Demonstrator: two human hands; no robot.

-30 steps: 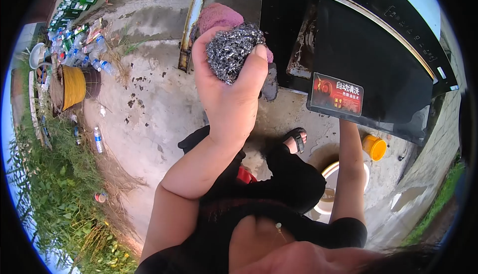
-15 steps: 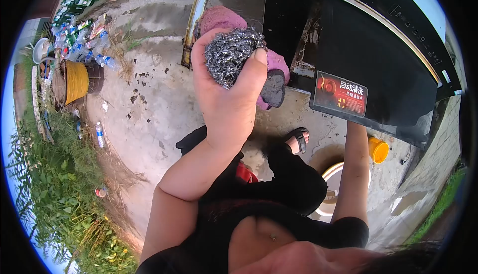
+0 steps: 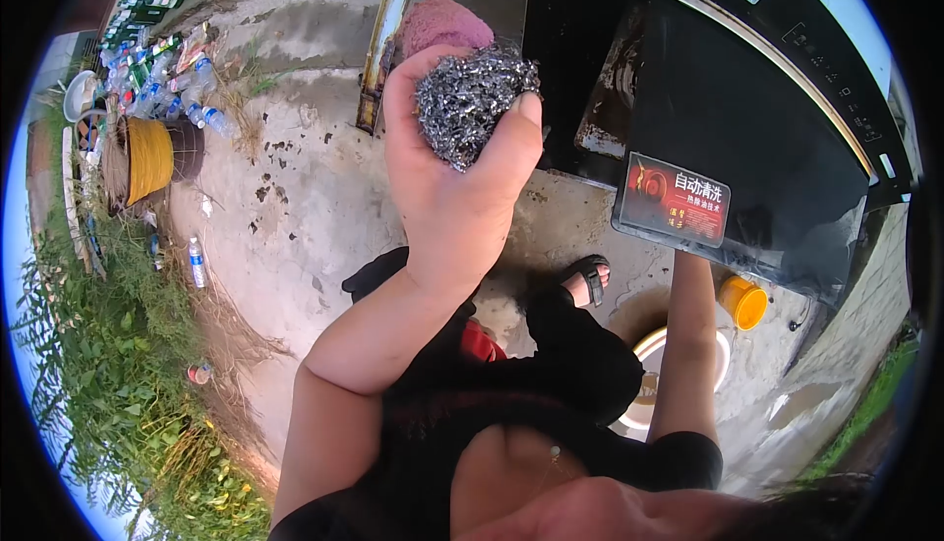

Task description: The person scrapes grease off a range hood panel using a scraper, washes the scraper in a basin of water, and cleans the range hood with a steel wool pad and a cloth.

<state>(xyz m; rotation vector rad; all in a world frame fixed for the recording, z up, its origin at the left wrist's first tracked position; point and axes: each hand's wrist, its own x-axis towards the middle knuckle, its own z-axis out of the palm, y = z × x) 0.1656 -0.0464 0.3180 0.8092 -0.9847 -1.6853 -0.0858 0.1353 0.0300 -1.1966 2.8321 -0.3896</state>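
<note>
My left hand is raised in front of me with its fingers closed round a shiny steel wool scrubber. Just behind the scrubber a fuzzy pink cloth shows in part. On the right, a black range hood stands with its dark glass panel tilted out; a red and black sticker is on the panel's lower corner. My right forearm reaches up behind the panel's lower edge, which hides my right hand.
A white bucket of murky water stands by my right arm, with a yellow tub beyond it. A rusty metal frame is at the top. Plastic bottles, a yellow spool and plants lie left.
My left hand has shifted slightly right with the scrubber. The pink and grey part seen below it is out of sight. The glass panel has moved slightly down.
</note>
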